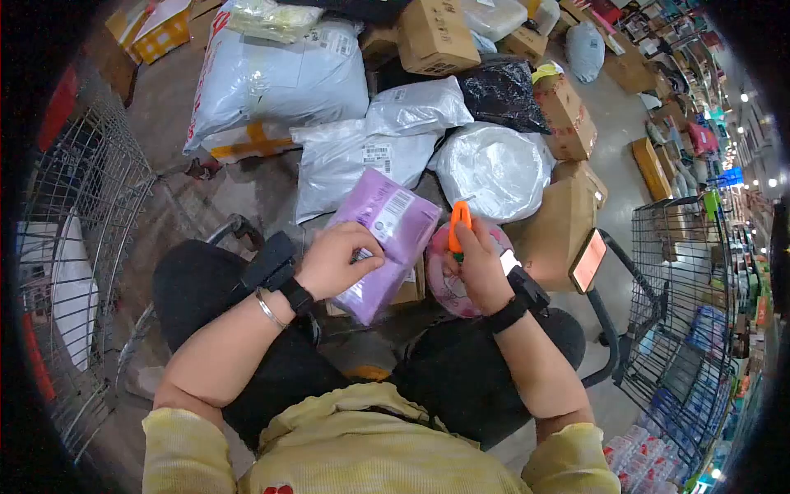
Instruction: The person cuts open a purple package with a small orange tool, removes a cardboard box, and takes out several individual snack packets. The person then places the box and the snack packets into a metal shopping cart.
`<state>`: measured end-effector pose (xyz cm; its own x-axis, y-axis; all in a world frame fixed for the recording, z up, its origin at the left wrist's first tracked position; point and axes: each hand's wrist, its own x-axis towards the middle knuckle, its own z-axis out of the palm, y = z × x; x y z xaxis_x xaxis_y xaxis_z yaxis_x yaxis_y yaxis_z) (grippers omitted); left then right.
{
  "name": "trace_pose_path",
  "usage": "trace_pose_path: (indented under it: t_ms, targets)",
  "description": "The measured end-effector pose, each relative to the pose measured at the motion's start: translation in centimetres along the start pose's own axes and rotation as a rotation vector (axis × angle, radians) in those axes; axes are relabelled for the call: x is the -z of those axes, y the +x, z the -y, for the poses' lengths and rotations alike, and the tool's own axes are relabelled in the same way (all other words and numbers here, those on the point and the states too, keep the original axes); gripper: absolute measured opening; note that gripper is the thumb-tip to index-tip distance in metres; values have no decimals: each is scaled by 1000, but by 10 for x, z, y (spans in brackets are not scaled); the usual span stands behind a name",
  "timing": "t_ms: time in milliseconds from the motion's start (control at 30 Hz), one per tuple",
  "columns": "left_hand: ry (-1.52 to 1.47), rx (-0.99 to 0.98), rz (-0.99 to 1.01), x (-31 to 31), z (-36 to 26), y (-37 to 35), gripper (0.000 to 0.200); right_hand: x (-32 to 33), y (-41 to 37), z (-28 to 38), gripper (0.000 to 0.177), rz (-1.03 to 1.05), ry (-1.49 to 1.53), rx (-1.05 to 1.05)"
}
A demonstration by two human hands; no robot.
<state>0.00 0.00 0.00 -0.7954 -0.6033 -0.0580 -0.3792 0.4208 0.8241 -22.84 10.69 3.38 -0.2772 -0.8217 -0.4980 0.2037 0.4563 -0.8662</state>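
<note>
A purple plastic mailer bag (401,216) with a white printed label lies tilted in front of my knees. My left hand (339,259) is on its left side, fingers curled in and closed on the plastic; the fingertips are partly hidden. To the right of the bag, my right hand (480,262) is wrapped around an orange box cutter (460,224), its tip pointing away from me. The cutter is apart from the bag. Under my right hand is a round pink patterned package (444,276), partly covered by the hand.
Silver-white parcels (336,169), a round white wrapped parcel (495,169) and a large white bag (284,86) lie ahead. Cardboard boxes (439,37) stand behind and a brown carton (553,235) at right. Wire carts (82,222) flank both sides; a phone (587,261) is mounted at right.
</note>
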Motion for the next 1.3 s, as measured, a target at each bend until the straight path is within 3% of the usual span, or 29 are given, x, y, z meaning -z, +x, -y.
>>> trace_pose_path:
  t_ms: [100, 167, 200, 233, 300, 333, 367, 433, 700, 900, 1000, 1133, 1200, 1300]
  targets:
    - [-81, 43, -33, 6, -1, 3, 13, -12, 9, 4, 30, -15, 119, -3]
    - [334, -198, -274, 14, -2, 9, 10, -16, 11, 5, 29, -86, 196, -4]
    - [281, -153, -147, 9, -1, 11, 18, -11, 11, 3, 28, -93, 204, -22]
    - [293, -155, -144, 10, 1, 15, 18, -10, 14, 2, 28, -89, 215, -17]
    - [34, 267, 87, 9, 0, 22, 22, -9, 16, 0, 29, -83, 251, -63]
    - [188, 172, 178, 15, 0, 19, 27, -7, 15, 0, 29, -87, 255, -69]
    - [184, 172, 185, 19, 0, 17, 27, -5, 13, 2, 29, -72, 250, -65]
    - [305, -8, 153, 26, 0, 13, 33, -3, 9, 6, 29, -63, 247, -62]
    - [549, 93, 145, 47, -10, 9, 35, 13, 22, 3, 25, -54, 373, -81]
    - [785, 183, 404, 51, -23, -2, 19, 16, 12, 14, 23, -71, 382, -59]
    - [840, 80, 303, 43, -35, -9, 13, 17, 9, 15, 23, -98, 360, -74]
    - [1051, 86, 379, 51, -31, -4, 13, 24, 13, 12, 23, -91, 365, -73]
    - [878, -226, 114, 57, -19, -6, 16, 28, 13, 13, 23, -67, 394, -58]
    - [752, -293, 14, 42, -16, 2, 19, 28, 9, 23, 25, -65, 430, -41]
